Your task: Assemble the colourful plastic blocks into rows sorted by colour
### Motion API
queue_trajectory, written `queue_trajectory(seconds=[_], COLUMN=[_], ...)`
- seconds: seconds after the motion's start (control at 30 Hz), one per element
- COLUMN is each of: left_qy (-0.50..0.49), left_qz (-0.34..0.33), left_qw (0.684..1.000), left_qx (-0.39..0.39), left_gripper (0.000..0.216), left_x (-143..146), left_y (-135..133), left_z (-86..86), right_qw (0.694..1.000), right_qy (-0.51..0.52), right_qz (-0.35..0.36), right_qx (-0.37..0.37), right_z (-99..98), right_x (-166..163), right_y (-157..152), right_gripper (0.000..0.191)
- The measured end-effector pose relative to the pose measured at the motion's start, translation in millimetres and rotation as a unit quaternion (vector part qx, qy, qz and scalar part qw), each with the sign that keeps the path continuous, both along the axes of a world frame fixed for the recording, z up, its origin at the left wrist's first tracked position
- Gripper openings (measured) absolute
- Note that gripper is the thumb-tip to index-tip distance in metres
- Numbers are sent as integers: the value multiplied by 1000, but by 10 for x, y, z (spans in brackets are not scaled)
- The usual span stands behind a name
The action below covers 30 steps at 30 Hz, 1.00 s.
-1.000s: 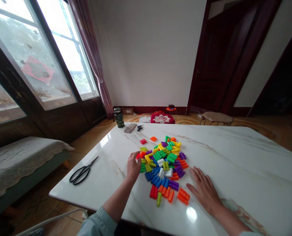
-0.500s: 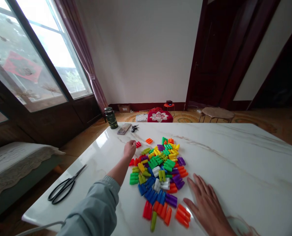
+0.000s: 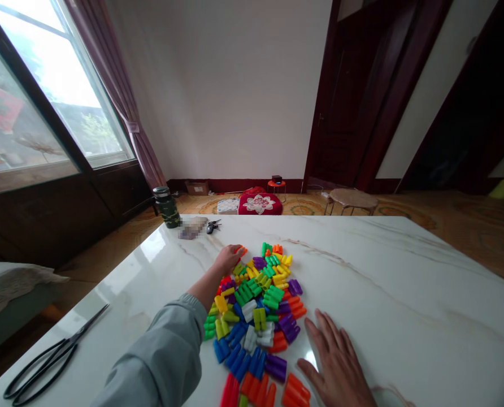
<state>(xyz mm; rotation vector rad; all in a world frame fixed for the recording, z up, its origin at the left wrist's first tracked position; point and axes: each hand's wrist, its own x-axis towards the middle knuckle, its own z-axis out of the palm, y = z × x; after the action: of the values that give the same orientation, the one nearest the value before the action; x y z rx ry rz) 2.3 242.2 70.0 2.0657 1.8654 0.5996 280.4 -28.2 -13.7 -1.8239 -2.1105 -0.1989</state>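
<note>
Fingers of the left hand [image 3: 226, 260] bent, tips at an orange piece [image 3: 244, 251] by the pile's far-left edge; cannot tell whether they pinch it. Right hand [image 3: 337, 364] palm down, fingers spread, just beside the pile's near right side. Between the hands, a loose pile of colored plastic pieces [image 3: 249, 310] on the white marbled desk [image 3: 404, 294]: green, yellow, blue, purple, white, red, orange. Black-handled scissors [image 3: 68, 343] left of the pile, well apart. Farther off, keys [image 3: 212, 227], a pixelated flat item, and a dark green bottle [image 3: 168, 209] near the desk's far-left corner.
</note>
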Motion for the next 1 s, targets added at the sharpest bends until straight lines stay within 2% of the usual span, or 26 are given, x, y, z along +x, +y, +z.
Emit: queue_trajectory(seconds=[0.17, 0.27, 0.33, 0.5, 0.67, 0.8, 0.9, 1.0], left_qy=[41, 45, 43, 11, -109, -256, -379, -476], left_qz=[-37, -94, -110, -57, -17, 15, 28, 27], left_qw=[998, 994, 993, 997, 992, 965, 923, 876], left_qx=[22, 23, 4, -58, -60, -50, -62, -79], left_gripper=[37, 42, 46, 46, 42, 39, 32, 26], left_x=[294, 604, 833, 1186, 1098, 852, 649, 471], left_y=[60, 118, 162, 246, 214, 38, -264, -729], left_z=[48, 91, 97, 61, 139, 316, 449, 530], right_qw=[1000, 1000, 1000, 999, 997, 994, 992, 991], right_qy=[14, 21, 24, 35, 48, 57, 55, 51], right_qz=[6, 9, 9, 7, -7, -18, -27, -32], right_qx=[-1, -8, -13, -29, -65, -94, -112, -115], right_z=[-25, -42, -47, -26, 39, 136, 215, 260], right_x=[10, 18, 21, 11, -14, -43, -75, -102], right_y=[4, 4, 2, -11, -17, -13, -9, -2], right_gripper=[68, 71, 72, 69, 64, 64, 63, 62])
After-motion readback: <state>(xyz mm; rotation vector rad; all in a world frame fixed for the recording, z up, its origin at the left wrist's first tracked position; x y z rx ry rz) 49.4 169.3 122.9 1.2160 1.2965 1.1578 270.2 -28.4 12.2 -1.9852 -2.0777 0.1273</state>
